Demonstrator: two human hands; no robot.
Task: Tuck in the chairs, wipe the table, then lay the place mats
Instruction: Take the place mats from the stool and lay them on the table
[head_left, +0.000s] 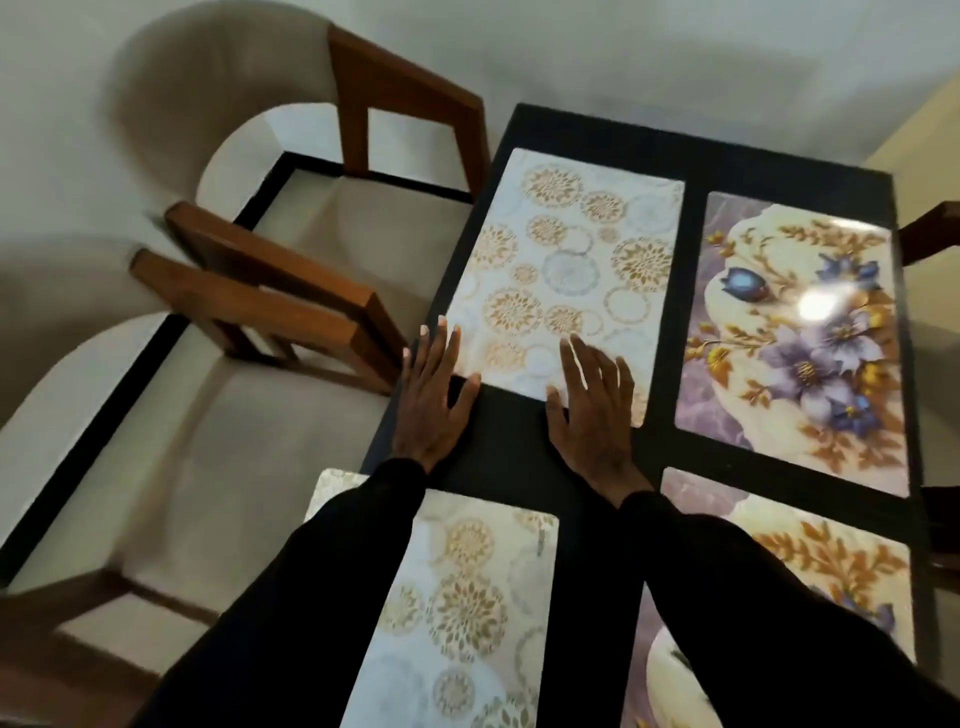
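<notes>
While both hands lie flat with fingers straight and spread, gripping nothing, the left hand (431, 395) rests at the near-left corner of the gold-circle place mat (561, 249) and the right hand (592, 410) presses its near-right corner. That mat sits far left on the dark table (498, 457), purple flower mat (795, 338) just beside it on the right. A second gold mat (457, 597) and second flower mat (831, 551) lie nearer, partly under the black sleeves. Two wooden chairs (275, 296) stand just beside the table's left edge.

Four place mats (566, 270) (789, 338) (452, 613) (831, 551), two hands (431, 400) (592, 415), one table (509, 452)
</notes>
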